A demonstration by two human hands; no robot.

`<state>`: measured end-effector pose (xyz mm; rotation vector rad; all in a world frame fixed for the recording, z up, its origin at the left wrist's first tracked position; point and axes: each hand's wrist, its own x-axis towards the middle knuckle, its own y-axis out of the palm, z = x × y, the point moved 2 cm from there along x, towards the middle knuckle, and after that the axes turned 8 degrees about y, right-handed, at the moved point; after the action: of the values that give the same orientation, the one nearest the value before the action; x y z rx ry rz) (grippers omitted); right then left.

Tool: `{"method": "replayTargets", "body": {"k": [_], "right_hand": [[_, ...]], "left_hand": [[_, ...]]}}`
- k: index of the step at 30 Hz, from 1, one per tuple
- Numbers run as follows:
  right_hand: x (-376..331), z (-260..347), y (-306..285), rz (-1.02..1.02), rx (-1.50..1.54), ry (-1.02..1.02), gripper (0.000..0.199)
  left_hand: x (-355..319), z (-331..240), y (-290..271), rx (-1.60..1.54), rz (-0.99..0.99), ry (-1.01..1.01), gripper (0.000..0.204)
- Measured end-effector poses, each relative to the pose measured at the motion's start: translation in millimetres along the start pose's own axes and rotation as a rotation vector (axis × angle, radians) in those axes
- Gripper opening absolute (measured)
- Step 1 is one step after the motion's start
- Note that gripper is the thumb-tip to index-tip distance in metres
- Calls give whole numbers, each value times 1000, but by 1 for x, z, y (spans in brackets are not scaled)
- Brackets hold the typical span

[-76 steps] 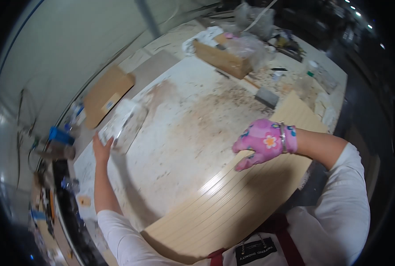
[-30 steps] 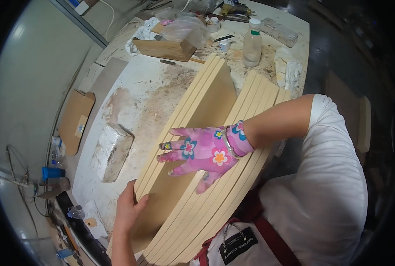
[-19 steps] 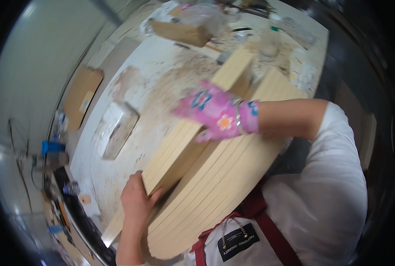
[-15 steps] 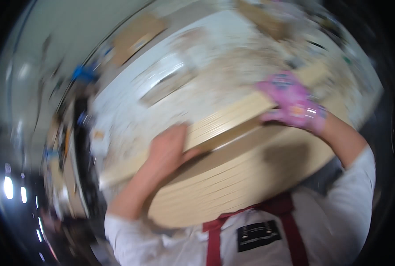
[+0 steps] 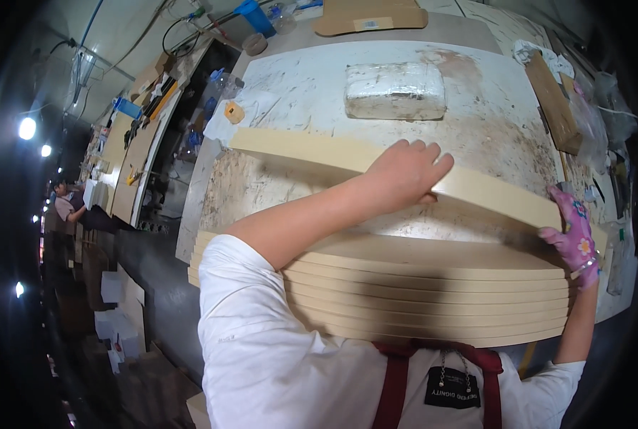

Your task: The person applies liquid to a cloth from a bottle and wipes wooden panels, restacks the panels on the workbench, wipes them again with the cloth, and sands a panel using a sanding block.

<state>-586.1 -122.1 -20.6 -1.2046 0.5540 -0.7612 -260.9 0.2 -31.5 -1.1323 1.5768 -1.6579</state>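
Note:
A long beige board [image 5: 297, 148] is held across the worktable in front of me. My bare left hand [image 5: 408, 171] is at its middle, fingers curled over the top and thumb at the near side. In a pink flowered glove, my right hand [image 5: 576, 232] grips the board towards its right end, with the thumb on the near side. Closer to my body, several similar boards lie in a stack [image 5: 419, 293]. A gap between the held board and the stack shows the stained tabletop.
A plastic-wrapped block [image 5: 395, 91] lies on the white, stained worktable [image 5: 297, 79]. Flat cardboard [image 5: 369, 18] is at the back and a cardboard piece [image 5: 553, 100] at the right. A tape measure-like yellow item [image 5: 234, 111] is at the left. Another person [image 5: 69, 204] is far left.
My view has turned. My left hand has moved right along the board, from its left part to its middle. The right hand stays on the board's right part.

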Motion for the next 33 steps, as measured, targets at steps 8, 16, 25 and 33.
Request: {"method": "replayTargets", "body": {"k": [8, 16, 25, 33], "right_hand": [[6, -163, -15, 222, 88, 438, 55], [-12, -151, -11, 816, 183, 624, 50], [-3, -167, 1, 821, 409, 736, 47], [23, -226, 49, 400, 240, 658, 67]], "left_hand": [[-17, -22, 3, 56, -111, 123, 53], [-47, 65, -20, -439, -77, 79, 48], [-198, 220, 3, -774, 928, -1383, 96], [-249, 185, 39, -651, 285, -1453, 84]]}}
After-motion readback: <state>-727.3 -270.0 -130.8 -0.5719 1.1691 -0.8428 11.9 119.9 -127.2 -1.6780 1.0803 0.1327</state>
